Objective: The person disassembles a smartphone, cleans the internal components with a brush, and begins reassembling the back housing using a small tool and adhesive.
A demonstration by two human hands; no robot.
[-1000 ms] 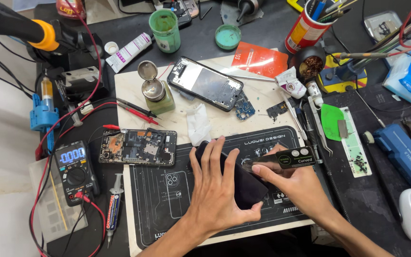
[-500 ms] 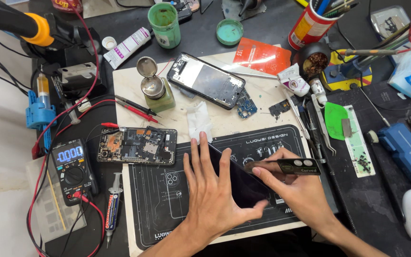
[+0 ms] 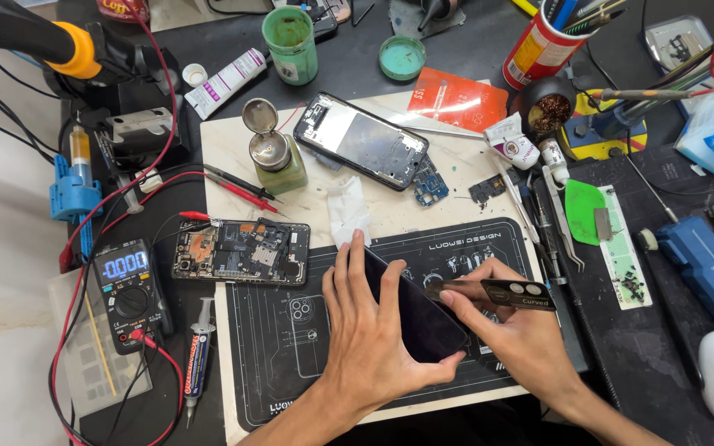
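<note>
Your left hand [image 3: 369, 330] presses flat on the dark phone screen [image 3: 423, 318]; your right hand [image 3: 510, 334], at three o'clock, pinches a thin black tool [image 3: 493, 291]; prying looks barely begun.

Bare mat [image 3: 283, 363] lies open left of the left hand [image 3: 369, 330]. Further left, an opened phone [image 3: 241, 250], multimeter [image 3: 126, 285] and syringe [image 3: 197, 359] crowd it; tweezers [image 3: 559, 223] line the right.

Both arms come in totally bare, no sleeves, no gloves, no watch or rings that I can spot. left hand [image 3: 371, 339] and right hand [image 3: 516, 334] have slim fingers with short trimmed nails, forearms bare too
</note>
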